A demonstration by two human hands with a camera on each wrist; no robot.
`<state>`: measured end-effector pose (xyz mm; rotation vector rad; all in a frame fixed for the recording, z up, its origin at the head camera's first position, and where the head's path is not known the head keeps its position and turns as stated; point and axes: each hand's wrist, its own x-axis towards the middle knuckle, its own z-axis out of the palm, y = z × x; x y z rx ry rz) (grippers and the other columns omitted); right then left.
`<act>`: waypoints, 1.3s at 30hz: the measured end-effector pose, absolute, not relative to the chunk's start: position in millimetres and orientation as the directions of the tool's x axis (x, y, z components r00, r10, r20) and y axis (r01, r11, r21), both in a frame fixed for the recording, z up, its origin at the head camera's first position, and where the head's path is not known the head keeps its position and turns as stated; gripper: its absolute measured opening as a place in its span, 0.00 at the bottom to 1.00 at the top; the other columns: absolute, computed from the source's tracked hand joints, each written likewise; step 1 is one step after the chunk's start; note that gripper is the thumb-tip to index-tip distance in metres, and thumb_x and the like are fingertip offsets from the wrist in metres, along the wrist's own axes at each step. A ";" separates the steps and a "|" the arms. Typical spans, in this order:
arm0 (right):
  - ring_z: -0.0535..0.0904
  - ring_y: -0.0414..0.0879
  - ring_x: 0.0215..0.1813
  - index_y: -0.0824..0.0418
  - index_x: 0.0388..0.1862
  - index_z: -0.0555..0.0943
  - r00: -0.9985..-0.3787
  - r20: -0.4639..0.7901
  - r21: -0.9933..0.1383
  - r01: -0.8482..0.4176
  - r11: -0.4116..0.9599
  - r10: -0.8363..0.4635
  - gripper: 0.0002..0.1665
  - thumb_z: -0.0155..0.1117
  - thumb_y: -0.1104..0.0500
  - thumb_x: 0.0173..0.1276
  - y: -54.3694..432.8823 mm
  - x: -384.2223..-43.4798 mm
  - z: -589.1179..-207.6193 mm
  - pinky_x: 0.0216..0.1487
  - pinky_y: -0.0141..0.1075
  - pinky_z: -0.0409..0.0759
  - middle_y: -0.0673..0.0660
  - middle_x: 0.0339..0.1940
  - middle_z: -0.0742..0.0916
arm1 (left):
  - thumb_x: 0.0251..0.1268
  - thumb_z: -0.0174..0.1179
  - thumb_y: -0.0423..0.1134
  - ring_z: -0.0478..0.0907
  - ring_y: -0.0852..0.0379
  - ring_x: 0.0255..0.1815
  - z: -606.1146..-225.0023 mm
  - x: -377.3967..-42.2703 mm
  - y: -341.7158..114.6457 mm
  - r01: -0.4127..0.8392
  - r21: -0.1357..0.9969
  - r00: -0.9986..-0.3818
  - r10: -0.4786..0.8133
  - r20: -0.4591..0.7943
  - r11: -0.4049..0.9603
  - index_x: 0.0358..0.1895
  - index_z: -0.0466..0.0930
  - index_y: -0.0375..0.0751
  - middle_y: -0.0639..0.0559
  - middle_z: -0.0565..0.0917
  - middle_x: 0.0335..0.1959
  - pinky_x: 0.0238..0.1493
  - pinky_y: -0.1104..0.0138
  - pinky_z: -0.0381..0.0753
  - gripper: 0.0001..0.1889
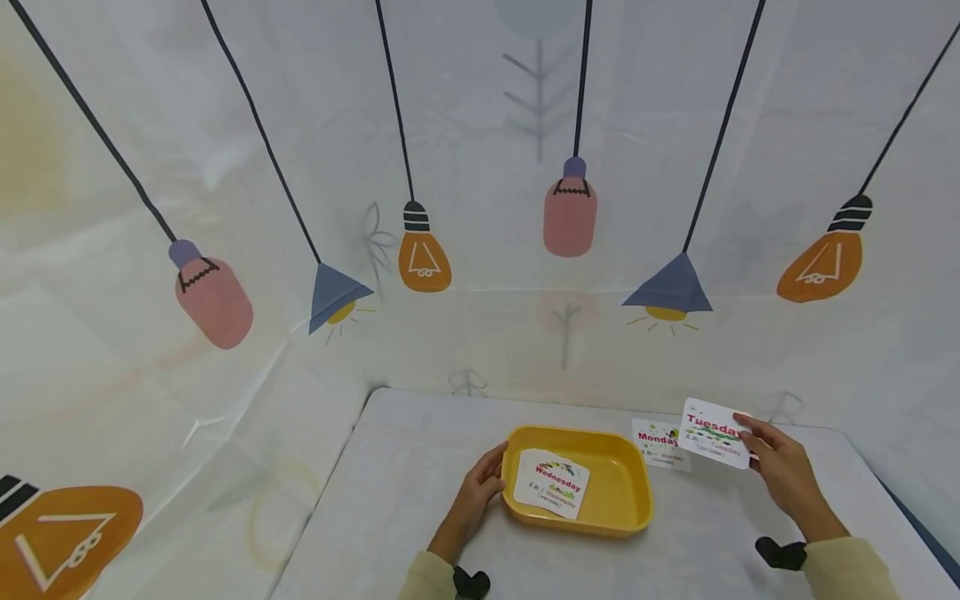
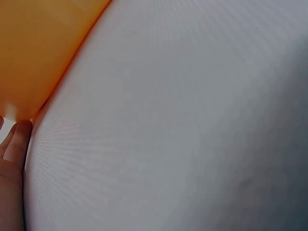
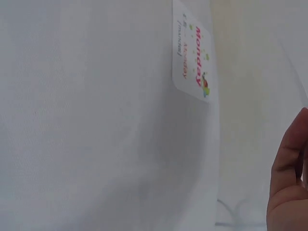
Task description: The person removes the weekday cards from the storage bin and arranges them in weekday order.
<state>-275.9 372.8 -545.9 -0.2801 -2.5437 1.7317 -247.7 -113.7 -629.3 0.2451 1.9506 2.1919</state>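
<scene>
In the head view my right hand (image 1: 783, 471) pinches the Tuesday card (image 1: 712, 433) at its right edge, tilted up above the table. Its lower left corner overlaps the Monday card (image 1: 654, 442), which lies on the table; the right wrist view shows that Monday card (image 3: 192, 57) lying apart from the fingers (image 3: 288, 149). My left hand (image 1: 474, 492) holds the left rim of a yellow tray (image 1: 618, 483). A Wednesday card (image 1: 552, 483) rests inside the tray, on its left side. In the left wrist view, fingertips (image 2: 21, 132) meet the tray's edge (image 2: 53, 62).
A white-covered table (image 1: 390, 467) carries the tray and the Monday card. Behind it and to the left hangs a white cloth backdrop (image 1: 480, 342) printed with lamps and bulbs. The table's back edge runs just behind the Monday card.
</scene>
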 end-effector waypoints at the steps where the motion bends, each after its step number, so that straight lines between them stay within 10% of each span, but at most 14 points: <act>1: 0.78 0.23 0.41 0.65 0.77 0.63 -0.982 -0.065 -0.925 0.126 0.357 0.179 0.33 0.47 0.49 0.80 374.9 -276.2 -546.4 0.46 0.27 0.85 0.66 0.68 0.69 | 0.67 0.50 0.31 0.62 0.47 0.78 -629.1 -247.5 -113.7 -0.037 0.993 -0.967 0.255 -0.007 -0.114 0.76 0.62 0.52 0.46 0.63 0.78 0.73 0.63 0.69 0.33; 6: 0.78 0.24 0.40 0.66 0.77 0.60 -0.985 -0.091 -0.926 0.138 0.352 0.147 0.37 0.52 0.48 0.78 386.7 -279.3 -548.8 0.45 0.26 0.84 0.58 0.61 0.72 | 0.67 0.50 0.32 0.62 0.50 0.78 -627.3 -247.3 -113.8 -0.045 0.993 -0.968 0.251 -0.018 -0.105 0.76 0.63 0.56 0.49 0.63 0.78 0.74 0.63 0.68 0.33; 16: 0.78 0.39 0.44 0.69 0.78 0.57 -0.956 -0.178 -0.835 0.272 0.479 0.233 0.32 0.41 0.60 0.77 397.4 -290.0 -547.6 0.36 0.25 0.81 0.77 0.76 0.60 | 0.68 0.50 0.31 0.63 0.46 0.78 -630.6 -249.2 -115.0 -0.014 0.993 -0.966 0.258 0.017 -0.118 0.77 0.62 0.50 0.45 0.63 0.78 0.71 0.67 0.71 0.32; 25: 0.61 0.77 0.65 0.74 0.73 0.60 -0.984 -0.146 -0.659 0.171 0.732 0.098 0.31 0.38 0.64 0.74 399.1 -303.0 -551.4 0.60 0.69 0.65 0.84 0.72 0.57 | 0.68 0.50 0.31 0.63 0.48 0.78 -631.0 -251.1 -115.0 -0.019 0.994 -0.965 0.261 0.010 -0.106 0.76 0.62 0.53 0.47 0.63 0.78 0.71 0.67 0.70 0.32; 39: 0.54 0.86 0.65 0.76 0.72 0.60 -0.992 -0.115 -0.473 0.012 0.881 -0.048 0.39 0.63 0.63 0.66 382.3 -310.4 -556.8 0.63 0.75 0.60 0.87 0.68 0.53 | 0.67 0.50 0.31 0.63 0.46 0.78 -631.2 -249.5 -113.7 -0.039 0.996 -0.971 0.239 -0.018 -0.085 0.76 0.63 0.53 0.46 0.64 0.78 0.73 0.62 0.69 0.32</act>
